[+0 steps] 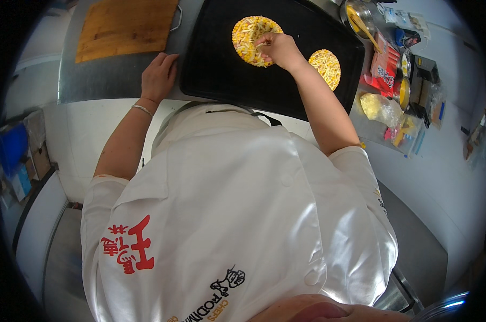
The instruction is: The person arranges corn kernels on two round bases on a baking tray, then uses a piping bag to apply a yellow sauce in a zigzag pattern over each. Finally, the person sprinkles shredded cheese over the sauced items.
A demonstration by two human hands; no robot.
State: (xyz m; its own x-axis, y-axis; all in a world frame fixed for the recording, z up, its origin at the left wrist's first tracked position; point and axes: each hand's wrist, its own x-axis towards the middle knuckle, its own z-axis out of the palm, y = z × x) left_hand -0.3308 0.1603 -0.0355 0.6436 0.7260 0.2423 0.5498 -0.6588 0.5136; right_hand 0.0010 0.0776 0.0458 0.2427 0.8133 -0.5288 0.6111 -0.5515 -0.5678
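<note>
My right hand [276, 49] is over a round pizza [248, 40] topped with yellow corn and pale shreds of what looks like cheese. Its fingertips are pinched together, with a few pale shreds at them. The pizza lies on a large black baking tray [223, 80]. A second, similar pizza [326, 69] lies at the right of the tray, partly behind my right forearm. My left hand [158, 76] rests on the steel table [106, 78] between the tray and a wooden cutting board [126, 30]; nothing shows in it.
Right of the tray are a metal bowl [343, 12] with a wooden-handled utensil [365, 32], a red package [386, 72], a small bowl with yellow contents [404, 93] and a plastic bag of pale yellow food [375, 108]. A metal handle [179, 18] stands beside the cutting board.
</note>
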